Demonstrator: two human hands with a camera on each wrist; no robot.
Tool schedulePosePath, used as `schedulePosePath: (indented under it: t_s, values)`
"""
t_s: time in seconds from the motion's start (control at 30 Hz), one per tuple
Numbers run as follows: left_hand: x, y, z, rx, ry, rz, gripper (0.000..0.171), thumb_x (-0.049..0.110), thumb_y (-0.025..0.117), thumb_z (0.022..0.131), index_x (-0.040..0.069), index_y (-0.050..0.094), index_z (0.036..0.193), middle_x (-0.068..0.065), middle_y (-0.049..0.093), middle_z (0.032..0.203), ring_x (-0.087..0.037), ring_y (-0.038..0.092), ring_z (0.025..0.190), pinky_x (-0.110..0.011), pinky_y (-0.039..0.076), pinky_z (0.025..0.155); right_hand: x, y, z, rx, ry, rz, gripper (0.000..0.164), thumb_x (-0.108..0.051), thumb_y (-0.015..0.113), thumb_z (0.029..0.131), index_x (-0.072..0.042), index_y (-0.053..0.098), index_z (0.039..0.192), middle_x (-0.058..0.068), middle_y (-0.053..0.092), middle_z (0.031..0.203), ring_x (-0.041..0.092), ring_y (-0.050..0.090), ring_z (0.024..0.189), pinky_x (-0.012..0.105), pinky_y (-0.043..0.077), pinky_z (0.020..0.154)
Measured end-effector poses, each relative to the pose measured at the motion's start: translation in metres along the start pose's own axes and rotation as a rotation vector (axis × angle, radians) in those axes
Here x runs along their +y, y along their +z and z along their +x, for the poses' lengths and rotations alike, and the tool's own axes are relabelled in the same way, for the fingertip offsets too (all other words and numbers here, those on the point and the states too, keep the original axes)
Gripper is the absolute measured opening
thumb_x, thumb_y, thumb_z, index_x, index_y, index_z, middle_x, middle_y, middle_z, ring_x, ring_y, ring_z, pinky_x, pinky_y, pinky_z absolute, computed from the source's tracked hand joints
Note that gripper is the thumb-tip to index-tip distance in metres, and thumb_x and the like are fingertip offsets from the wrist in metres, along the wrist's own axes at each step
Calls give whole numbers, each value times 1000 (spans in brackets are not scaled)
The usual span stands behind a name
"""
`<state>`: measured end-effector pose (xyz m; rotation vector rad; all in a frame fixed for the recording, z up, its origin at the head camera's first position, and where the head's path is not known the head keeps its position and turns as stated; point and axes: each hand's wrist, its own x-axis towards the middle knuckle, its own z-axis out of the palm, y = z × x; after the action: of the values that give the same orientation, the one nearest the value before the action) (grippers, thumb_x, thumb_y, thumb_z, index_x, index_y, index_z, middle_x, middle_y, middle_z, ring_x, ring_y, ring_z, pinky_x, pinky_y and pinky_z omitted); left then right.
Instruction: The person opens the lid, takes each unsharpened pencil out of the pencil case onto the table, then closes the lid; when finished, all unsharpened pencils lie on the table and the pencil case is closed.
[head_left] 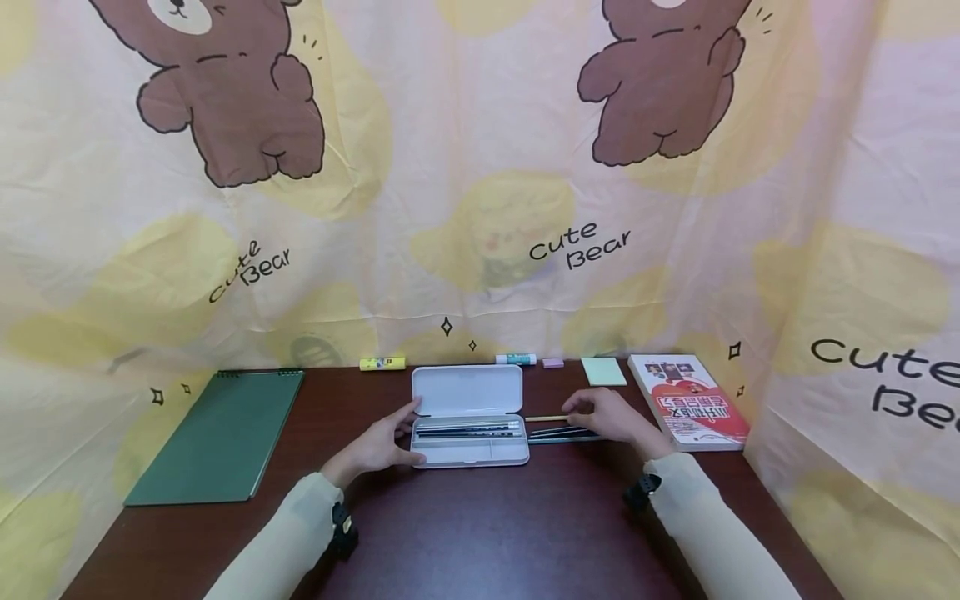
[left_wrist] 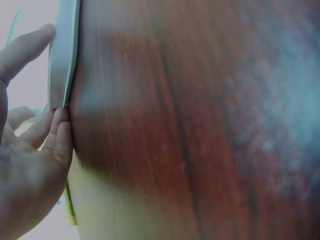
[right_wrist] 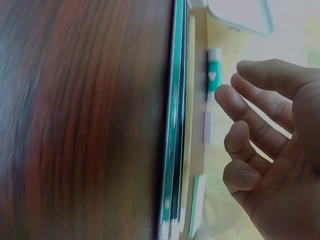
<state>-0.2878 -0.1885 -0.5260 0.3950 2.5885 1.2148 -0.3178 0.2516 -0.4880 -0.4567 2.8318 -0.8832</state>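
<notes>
A white pencil case lies on the table with its lid raised at the back. Several dark pencils are inside its rear compartment. My left hand grips the case's left end, thumb at the front corner and fingers along the side; the left wrist view has the thumb on the case. Right of the case lie a yellow pencil, black pencils and a teal pencil, side by side. Over them hovers my right hand, fingers loosely bent and nothing between them.
At the left lies a green spiral notebook. Along the back are a yellow glue stick, a teal and white tube, a pink eraser and pale green sticky notes. A red and white book lies at the right.
</notes>
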Motion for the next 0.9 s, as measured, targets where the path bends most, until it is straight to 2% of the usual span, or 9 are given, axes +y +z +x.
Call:
schedulePosePath:
  t_s: [0.27, 0.5, 0.63, 0.9]
  values:
    - [-1, 1, 0, -5, 3, -5, 109, 33, 90, 73, 30, 24, 159, -6, 51, 145, -26, 52, 130, -49, 42, 113, -26, 20, 13, -16, -50, 22, 17, -22, 71, 93, -17, 75, 109, -5, 73, 103, 15, 61, 94, 44, 54, 91]
    - [0, 0, 0, -6, 9, -2, 109, 33, 90, 73, 29, 23, 160, -6, 51, 145, -26, 52, 130, -50, 42, 113, -50, 36, 22, -37, -139, 12, 13, -18, 72, 92, -17, 75, 104, -6, 74, 98, 12, 62, 89, 39, 55, 87]
    - [1, 0, 0, -5, 16, -5, 109, 32, 90, 73, 27, 24, 160, -7, 51, 145, -26, 52, 130, -50, 42, 113, -57, 45, 26, -65, -187, -1, 13, -15, 71, 92, -14, 76, 105, -4, 75, 98, 12, 63, 88, 38, 55, 85]
    - [3, 0, -1, 3, 8, -3, 109, 31, 90, 73, 28, 24, 160, -7, 52, 144, -26, 52, 130, -49, 42, 113, -62, 59, 34, -139, -204, -40, 12, -17, 71, 92, -17, 76, 103, -7, 74, 100, 10, 60, 88, 35, 54, 87]
